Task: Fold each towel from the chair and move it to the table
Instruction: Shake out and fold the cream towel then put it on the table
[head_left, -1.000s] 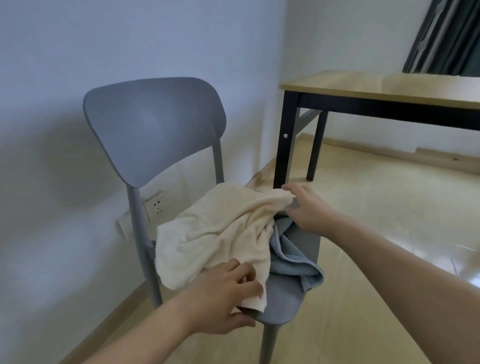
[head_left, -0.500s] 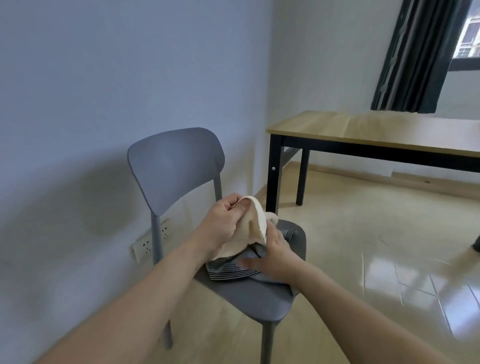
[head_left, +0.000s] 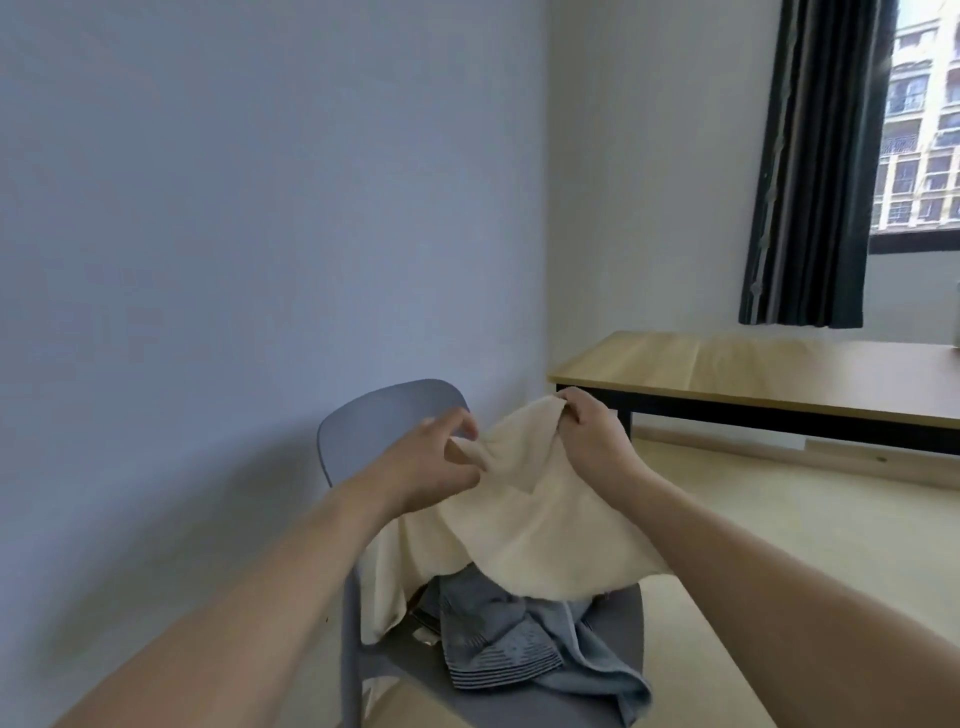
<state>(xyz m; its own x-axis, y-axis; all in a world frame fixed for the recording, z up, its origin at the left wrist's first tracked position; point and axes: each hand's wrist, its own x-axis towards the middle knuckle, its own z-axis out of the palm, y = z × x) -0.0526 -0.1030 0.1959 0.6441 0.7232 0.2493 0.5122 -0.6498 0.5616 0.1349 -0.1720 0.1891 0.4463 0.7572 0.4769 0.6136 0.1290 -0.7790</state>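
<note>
- Head view: a cream terry-cloth towel (head_left: 524, 519) hung lifted above the seat of a grey moulded plastic chair (head_left: 384, 421), its top edge stretched between the two hands and the rest draping toward six o'clock.
- The right hand (head_left: 592, 436) had fingers curled tight round the towel's upper corner, at about one o'clock from the cloth's middle.
- The left hand (head_left: 431, 462) pinched the opposite part of that edge, at roughly ten o'clock from the middle; its fingertips were blurred, so the exact hold was hard to read.
- The held edge ran roughly from nine to three o'clock, tilted higher on the right, with both grips above the hanging bulk.
- A crumpled blue-grey striped towel (head_left: 519, 644) lay on the seat directly beneath, unfolded.
- The wooden-topped table with black legs (head_left: 779, 374) stood at about two o'clock from the hands, well apart; the right hand was the nearer to it.
- Judged from this, folding of the first towel had barely begun.
</note>
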